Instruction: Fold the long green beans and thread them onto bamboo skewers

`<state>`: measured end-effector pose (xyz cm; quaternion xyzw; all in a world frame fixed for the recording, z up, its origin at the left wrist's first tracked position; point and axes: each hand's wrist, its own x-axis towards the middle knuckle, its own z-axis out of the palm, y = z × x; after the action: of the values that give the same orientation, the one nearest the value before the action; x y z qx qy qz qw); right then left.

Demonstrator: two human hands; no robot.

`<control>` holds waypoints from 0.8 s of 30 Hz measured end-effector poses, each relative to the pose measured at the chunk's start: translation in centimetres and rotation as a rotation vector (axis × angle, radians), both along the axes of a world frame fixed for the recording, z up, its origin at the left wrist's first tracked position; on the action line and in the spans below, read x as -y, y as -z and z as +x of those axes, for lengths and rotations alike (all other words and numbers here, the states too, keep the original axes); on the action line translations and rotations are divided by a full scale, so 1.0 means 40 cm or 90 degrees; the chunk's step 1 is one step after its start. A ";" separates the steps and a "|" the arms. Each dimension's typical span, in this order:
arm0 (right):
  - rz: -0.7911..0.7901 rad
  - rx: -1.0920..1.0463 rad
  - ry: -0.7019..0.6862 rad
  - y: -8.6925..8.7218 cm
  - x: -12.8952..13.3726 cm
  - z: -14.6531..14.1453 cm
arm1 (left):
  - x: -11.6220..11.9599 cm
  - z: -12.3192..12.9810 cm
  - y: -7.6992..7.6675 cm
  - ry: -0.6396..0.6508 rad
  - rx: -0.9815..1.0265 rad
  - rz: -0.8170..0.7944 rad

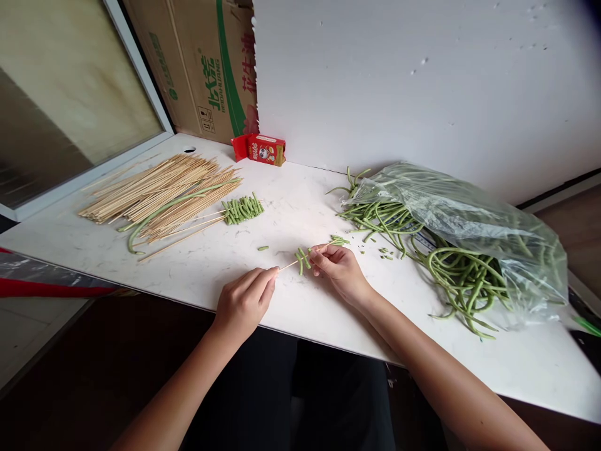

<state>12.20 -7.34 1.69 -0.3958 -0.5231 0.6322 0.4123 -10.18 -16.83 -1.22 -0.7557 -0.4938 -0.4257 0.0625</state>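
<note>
Forearms (183,382) foremost; left fingers (267,277) pinching skewer (288,265), right fingers (323,255) (closed too) on threaded bean pieces (301,260).

Looks like a small, makeshift food-prep corner; can't tell if home or shop. White tabletop (295,194) w/ a big pile of thin wooden skewers (159,191), a block of skewered green bean pcs (243,210) & a clear plastic bag (474,181) spilling long beans (469,275). Behind: cardboard carton (188,69) w/ Chinese txt + "BEIDAHUANG", small red box (267,150) in front of it, plain white panel (375,81) w/ chips & marks. Framed pane (70,94) on L side.
</note>
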 end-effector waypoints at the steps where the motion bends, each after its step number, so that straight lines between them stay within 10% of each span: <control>1: -0.004 0.003 0.001 0.000 0.001 0.000 | 0.000 0.000 0.001 -0.001 -0.002 0.005; 24: 0.051 0.052 0.000 -0.010 -0.013 0.030 | -0.007 0.000 -0.004 -0.086 0.054 0.016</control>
<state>13.39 -6.83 2.11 -0.4047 -0.5644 0.5942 0.4058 -10.16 -16.55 -1.07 -0.7010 -0.5402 -0.4588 0.0796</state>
